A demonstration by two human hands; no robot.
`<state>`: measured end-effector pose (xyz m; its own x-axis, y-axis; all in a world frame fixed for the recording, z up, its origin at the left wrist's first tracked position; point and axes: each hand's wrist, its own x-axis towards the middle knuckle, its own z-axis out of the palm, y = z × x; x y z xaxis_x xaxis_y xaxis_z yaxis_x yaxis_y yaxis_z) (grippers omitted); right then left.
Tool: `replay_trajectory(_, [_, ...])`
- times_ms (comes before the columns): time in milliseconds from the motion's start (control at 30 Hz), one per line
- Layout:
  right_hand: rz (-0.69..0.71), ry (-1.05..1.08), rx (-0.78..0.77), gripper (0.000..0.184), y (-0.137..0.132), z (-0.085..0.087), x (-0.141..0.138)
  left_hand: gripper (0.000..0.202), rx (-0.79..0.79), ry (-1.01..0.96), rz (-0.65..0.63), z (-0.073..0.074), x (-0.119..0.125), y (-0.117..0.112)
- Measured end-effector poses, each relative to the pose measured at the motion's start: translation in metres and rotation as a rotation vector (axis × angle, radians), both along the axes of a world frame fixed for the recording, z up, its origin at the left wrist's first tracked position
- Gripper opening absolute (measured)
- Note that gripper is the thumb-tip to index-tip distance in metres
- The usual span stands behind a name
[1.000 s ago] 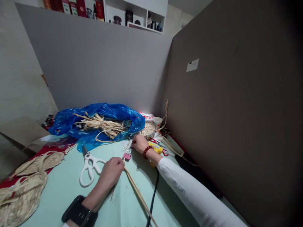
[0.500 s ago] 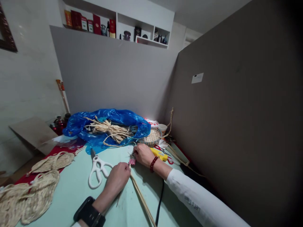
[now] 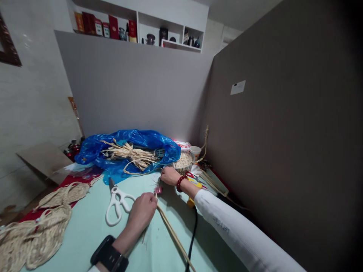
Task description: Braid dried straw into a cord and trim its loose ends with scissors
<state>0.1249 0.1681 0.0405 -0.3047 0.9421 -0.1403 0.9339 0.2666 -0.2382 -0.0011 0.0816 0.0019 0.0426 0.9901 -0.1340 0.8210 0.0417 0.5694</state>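
My left hand [image 3: 144, 209] is closed at the near end of a small pink piece [image 3: 159, 190], pinching long pale straw strands [image 3: 172, 232] that trail toward the front edge. Just beyond, my right hand [image 3: 170, 176] has its fingers pinched together above the pink piece, near some thin, dark, wispy bits [image 3: 157, 182]. What those fingers hold is too small to make out. White-handled scissors [image 3: 115, 202] lie left of my left hand, blades pointing away. Beside my right wrist is a yellow tool [image 3: 194, 183], partly hidden by the arm, with a black cord [image 3: 193, 238].
A blue plastic bag [image 3: 93, 151] holds a bundle of dried straw [image 3: 133, 154] at the back. To its right stand a woven basket [image 3: 183, 161] and a paper cup [image 3: 195, 152]. Braided straw pieces [image 3: 49, 236] lie at left. Grey panels [image 3: 136, 83] enclose the table.
My right hand has moved slightly away from me, up from the pink piece. More of the yellow tool shows below the right forearm. My left hand stays nearly in place.
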Motion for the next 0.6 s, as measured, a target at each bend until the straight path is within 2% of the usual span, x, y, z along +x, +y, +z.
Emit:
replay_trajectory(133, [-0.021,-0.005,-0.022,0.031,0.007,0.001,-0.003,0.033,-0.026,-0.055,-0.022,-0.002,-0.004,0.003])
replay_trajectory(300, [-0.006,-0.028,0.027,0.032,0.006,-0.002,-0.001,0.033,-0.07,-0.143,-0.025,-0.007,-0.007,0.005])
replay_trajectory(600, [-0.038,0.024,0.117,0.031,-0.03,-0.015,0.012,0.032,-0.194,-0.28,-0.058,-0.006,-0.008,-0.003])
